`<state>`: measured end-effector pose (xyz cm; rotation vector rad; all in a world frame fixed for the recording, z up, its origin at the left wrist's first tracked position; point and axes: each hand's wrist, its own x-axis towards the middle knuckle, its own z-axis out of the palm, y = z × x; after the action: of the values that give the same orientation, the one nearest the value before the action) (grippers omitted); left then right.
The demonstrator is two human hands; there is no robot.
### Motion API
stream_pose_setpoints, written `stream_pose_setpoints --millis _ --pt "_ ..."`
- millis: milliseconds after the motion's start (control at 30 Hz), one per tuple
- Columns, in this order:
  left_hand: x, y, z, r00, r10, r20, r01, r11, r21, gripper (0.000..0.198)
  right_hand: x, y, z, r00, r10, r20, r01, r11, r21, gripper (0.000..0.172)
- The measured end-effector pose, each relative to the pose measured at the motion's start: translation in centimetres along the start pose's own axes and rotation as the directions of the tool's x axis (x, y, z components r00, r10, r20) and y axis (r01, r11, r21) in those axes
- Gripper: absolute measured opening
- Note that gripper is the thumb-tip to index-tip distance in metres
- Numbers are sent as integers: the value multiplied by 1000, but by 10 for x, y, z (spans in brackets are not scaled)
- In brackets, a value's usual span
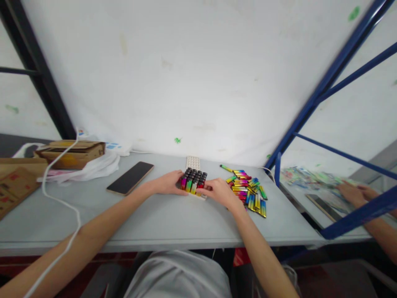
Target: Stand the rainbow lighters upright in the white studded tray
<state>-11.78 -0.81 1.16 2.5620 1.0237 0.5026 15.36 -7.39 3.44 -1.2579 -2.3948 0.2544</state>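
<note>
Several shiny coloured lighters (194,181) with black tops stand upright in a tight block at the middle of the grey table. A pale holder shows at their base and a pale, dimpled piece (193,162) lies behind them. My left hand (170,183) is closed round the block's left side, fingers behind and thumb in front. On the right side my right hand (217,191) presses its fingers against the block near the front corner. Past that hand, a loose pile of metallic lighters (248,190) lies on the table.
A dark phone (130,178) lies at the left, near cardboard boxes (72,154), a plastic bag (99,167) and a white cable (77,215). A blue metal frame (305,111) rises at the right. Beyond it, another person's hands (353,192) work over a table.
</note>
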Motion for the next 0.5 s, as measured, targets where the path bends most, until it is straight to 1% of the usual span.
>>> stream_pose_setpoints --millis 67,133,167,200,233,300,333,400,500 --pt "0 0 0 1000 -3 -6 3 1000 15 64 -1 10 -5 999 20 -47 -19 999 38 54" --pt "-1 1 -1 1000 -1 -7 2 1000 29 64 -1 27 -14 983 90 -158 -84 995 46 57" --pt "-1 2 -1 1000 -1 -4 1 999 36 65 0 38 -20 962 145 -230 -139 989 41 57" --pt "-1 2 -2 1000 -2 2 2 999 42 65 3 50 -27 939 194 -285 -196 980 21 53" --pt "-1 3 -2 1000 -6 10 6 999 47 65 7 63 -34 919 230 -321 -246 969 -12 45" --pt "-1 4 -3 999 -21 24 20 998 54 65 18 86 -47 911 269 -313 -320 939 -125 27" --pt "-2 5 -4 999 -27 27 25 998 55 65 26 96 -51 908 306 -285 -367 910 -193 25" --pt "-2 6 -4 1000 -24 16 23 999 49 64 41 112 -54 902 390 -186 -429 857 -285 29" --pt "-3 6 -3 1000 -16 1 16 999 32 64 57 124 -44 888 444 -119 -458 837 -300 26"
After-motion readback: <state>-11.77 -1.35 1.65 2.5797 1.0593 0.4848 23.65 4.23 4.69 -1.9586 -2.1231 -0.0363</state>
